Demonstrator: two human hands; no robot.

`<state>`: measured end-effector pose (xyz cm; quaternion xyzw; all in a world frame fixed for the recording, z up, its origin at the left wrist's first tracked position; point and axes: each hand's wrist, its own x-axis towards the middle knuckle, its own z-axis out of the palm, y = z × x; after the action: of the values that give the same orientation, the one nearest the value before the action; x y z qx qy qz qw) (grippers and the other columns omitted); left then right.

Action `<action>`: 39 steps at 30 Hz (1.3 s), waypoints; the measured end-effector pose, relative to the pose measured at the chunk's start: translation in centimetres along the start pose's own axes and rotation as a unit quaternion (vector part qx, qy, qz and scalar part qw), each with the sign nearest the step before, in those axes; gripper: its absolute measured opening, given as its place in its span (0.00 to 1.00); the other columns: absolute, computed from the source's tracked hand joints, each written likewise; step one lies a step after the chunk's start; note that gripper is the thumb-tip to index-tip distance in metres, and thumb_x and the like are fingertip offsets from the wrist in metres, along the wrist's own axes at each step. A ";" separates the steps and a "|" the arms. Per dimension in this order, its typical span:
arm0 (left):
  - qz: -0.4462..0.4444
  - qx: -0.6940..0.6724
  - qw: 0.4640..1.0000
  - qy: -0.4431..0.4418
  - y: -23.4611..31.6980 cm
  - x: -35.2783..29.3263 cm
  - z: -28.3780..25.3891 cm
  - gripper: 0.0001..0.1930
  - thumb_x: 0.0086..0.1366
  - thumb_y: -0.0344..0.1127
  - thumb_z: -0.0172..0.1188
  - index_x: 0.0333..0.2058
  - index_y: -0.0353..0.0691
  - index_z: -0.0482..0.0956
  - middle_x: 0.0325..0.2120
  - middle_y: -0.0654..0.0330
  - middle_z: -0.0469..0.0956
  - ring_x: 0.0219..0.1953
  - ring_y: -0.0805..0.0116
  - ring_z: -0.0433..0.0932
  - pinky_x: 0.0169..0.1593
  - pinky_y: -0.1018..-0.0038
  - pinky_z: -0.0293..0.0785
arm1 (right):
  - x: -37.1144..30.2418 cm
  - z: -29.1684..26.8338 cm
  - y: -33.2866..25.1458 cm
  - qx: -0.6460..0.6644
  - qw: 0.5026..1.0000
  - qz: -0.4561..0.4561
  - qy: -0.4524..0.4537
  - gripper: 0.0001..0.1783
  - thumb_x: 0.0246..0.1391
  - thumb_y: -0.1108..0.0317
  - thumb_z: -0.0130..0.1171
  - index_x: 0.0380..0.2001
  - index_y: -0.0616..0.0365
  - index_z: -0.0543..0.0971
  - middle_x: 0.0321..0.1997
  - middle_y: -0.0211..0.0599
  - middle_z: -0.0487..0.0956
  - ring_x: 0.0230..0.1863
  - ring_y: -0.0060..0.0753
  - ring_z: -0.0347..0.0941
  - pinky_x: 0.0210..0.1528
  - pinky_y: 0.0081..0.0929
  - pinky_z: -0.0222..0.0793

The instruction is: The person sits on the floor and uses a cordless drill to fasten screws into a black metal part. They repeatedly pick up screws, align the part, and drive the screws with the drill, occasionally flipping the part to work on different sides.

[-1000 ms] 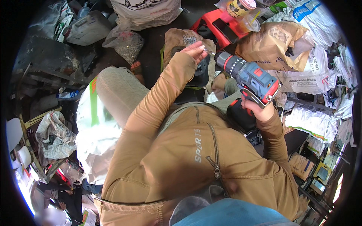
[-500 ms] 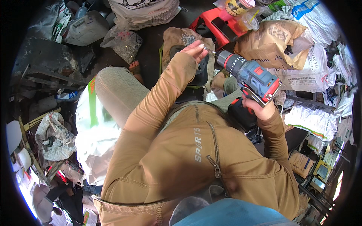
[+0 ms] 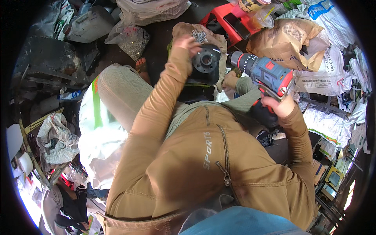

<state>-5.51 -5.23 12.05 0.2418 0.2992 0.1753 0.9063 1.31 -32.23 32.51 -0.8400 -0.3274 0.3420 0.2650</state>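
My right hand (image 3: 277, 106) is closed round the grip of a blue, black and red cordless drill (image 3: 266, 72), whose chuck points left. A thin bit with a pale, screw-like tip sticks out of the chuck. Smeared by motion, my left hand (image 3: 188, 45) is over the left edge of a brown cloth or sack, beside a small heap of silvery screws (image 3: 199, 36). Whether its fingers hold anything cannot be seen. Between the hands lies a black square part with a round, holed flange (image 3: 206, 60), just below the screws.
A red plastic stool (image 3: 219, 17) bears a phone (image 3: 236, 26) and drink cups. Beside it stands a brown paper sack (image 3: 280, 41). A clear bag of small pieces (image 3: 134, 44) lies at the far left, near a grey jerrycan (image 3: 88, 25). White sacks flank my legs.
My left hand has left the drill's tip and moved left toward the screws, uncovering the black flanged part. The drill has shifted slightly right in my right hand.
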 end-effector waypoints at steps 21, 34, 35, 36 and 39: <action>0.260 0.758 0.579 -0.152 -7.6 4.2 -7.6 0.55 0.34 0.69 0.70 0.62 0.55 0.60 0.65 0.68 0.56 0.70 0.62 0.43 0.69 0.53 0.29 | 8.5 0.5 0.1 -0.047 0.964 0.226 -0.131 0.22 0.36 0.76 0.59 0.41 0.62 0.74 0.29 0.35 0.76 0.26 0.27 0.72 0.28 0.26 0.69; 0.288 0.723 0.612 -0.139 -7.9 4.1 -7.5 0.46 0.40 0.59 0.69 0.59 0.51 0.64 0.62 0.68 0.60 0.68 0.63 0.49 0.69 0.57 0.36 | 12.4 0.7 3.4 -0.280 0.895 -0.264 -0.225 0.18 0.50 0.69 0.53 0.46 0.59 0.73 0.47 0.45 0.76 0.49 0.45 0.72 0.54 0.34 0.67; 0.288 0.716 0.620 -0.141 -8.0 4.1 -7.5 0.46 0.40 0.58 0.69 0.59 0.50 0.64 0.62 0.67 0.61 0.68 0.63 0.50 0.69 0.57 0.36 | 12.7 0.6 3.4 -0.274 0.889 -0.285 -0.231 0.19 0.52 0.69 0.51 0.48 0.59 0.72 0.49 0.43 0.75 0.51 0.42 0.71 0.55 0.33 0.67; 0.291 0.710 0.626 -0.141 -8.0 4.2 -7.5 0.46 0.40 0.57 0.69 0.58 0.50 0.64 0.61 0.67 0.61 0.68 0.62 0.50 0.69 0.57 0.37 | 12.8 0.8 3.3 -0.286 0.889 -0.265 -0.241 0.18 0.53 0.68 0.51 0.48 0.59 0.73 0.49 0.43 0.75 0.51 0.42 0.71 0.55 0.33 0.67; 0.301 0.698 0.634 -0.140 -8.1 4.2 -7.6 0.44 0.40 0.55 0.70 0.57 0.49 0.64 0.61 0.66 0.62 0.67 0.61 0.51 0.69 0.57 0.39 | 13.1 0.9 3.3 -0.305 0.888 -0.211 -0.272 0.18 0.54 0.67 0.50 0.48 0.58 0.73 0.50 0.43 0.75 0.51 0.42 0.71 0.55 0.32 0.67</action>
<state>-5.67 -7.45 0.40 0.9007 0.1121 0.1409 0.3954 9.07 -24.62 24.48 -0.6643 -0.6447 0.3762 -0.0380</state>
